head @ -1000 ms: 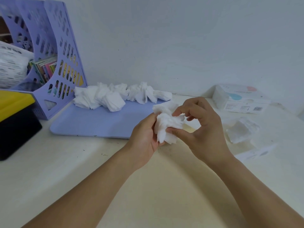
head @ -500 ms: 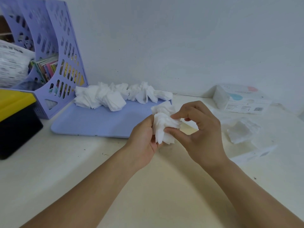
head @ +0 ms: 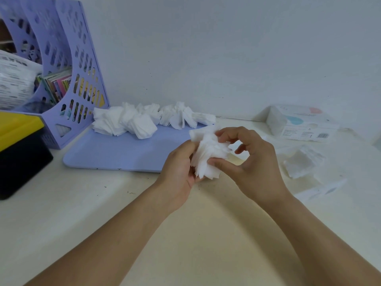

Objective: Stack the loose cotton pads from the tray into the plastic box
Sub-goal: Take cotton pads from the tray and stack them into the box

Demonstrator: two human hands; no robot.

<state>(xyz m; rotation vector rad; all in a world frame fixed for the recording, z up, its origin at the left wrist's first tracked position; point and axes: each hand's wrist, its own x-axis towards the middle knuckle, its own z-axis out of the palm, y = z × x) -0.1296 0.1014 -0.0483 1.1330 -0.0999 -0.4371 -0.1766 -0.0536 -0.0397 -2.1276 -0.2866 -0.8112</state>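
While a long heap of loose cotton pads (head: 152, 118) lies along the far edge of the lilac tray (head: 115, 153), the job looks well short of finished. The left hand (head: 181, 168) grips an untidy bunch of pads (head: 208, 155) from the left, fingers curled behind it, and the right hand (head: 250, 162) pinches the bunch's near corner between thumb and curled fingers, with the forefinger hooked over the top. The bunch is held in the air just off the tray's right end, above the worktop (head: 144, 223), its edges fanned out and not yet squared; I judge the person is tidying it into a stack before it goes anywhere.

To the right, a clear plastic box (head: 299, 164) sits on the worktop with some white pads inside, so at least part of the load seems already packed, though how many lie in it is too washed out to tell. A printed pack (head: 301, 124) rests farther right, against the wall. What is left, by my reckoning: square up this bunch, set it in the box, then clear the heap on the tray.
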